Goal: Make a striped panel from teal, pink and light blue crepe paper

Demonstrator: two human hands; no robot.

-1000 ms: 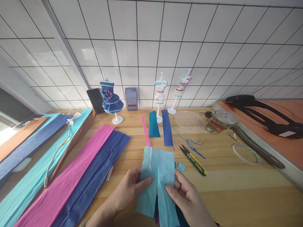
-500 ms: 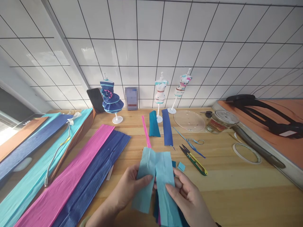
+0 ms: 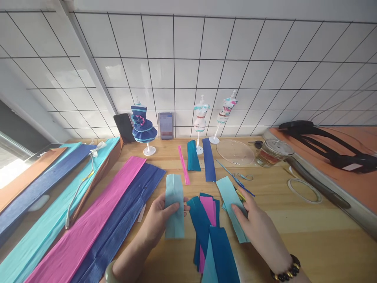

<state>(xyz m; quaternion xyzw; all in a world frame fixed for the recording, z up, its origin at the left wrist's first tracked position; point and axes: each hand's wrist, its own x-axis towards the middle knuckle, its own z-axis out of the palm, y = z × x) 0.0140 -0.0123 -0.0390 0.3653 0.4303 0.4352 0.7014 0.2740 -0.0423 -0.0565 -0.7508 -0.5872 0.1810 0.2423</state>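
Note:
My left hand (image 3: 161, 212) pinches an upright light blue crepe paper strip (image 3: 174, 188), thumb in front and fingers behind. Farther right, my right hand (image 3: 250, 220) has its thumb and fingers on a second light blue strip (image 3: 229, 192), which slants over the yellow-handled thread snips (image 3: 240, 193) and hides most of them. Between my hands lies a loose pile of teal strips (image 3: 225, 251), with pink strips (image 3: 208, 208) and a light blue piece (image 3: 208, 263) among them.
Long pink (image 3: 97, 220) and dark blue (image 3: 118, 220) crepe sheets lie to the left. Behind stand a mini mannequin in a blue ruffled dress (image 3: 144, 125), two other mannequins (image 3: 200, 118), and a phone (image 3: 166, 125). A glass jar (image 3: 273, 151) and a tape ring (image 3: 304, 190) are at right.
The two light blue strips, held side by side before, are now apart. My right hand has carried one rightward, my left hand the other slightly left, uncovering the teal and pink pile.

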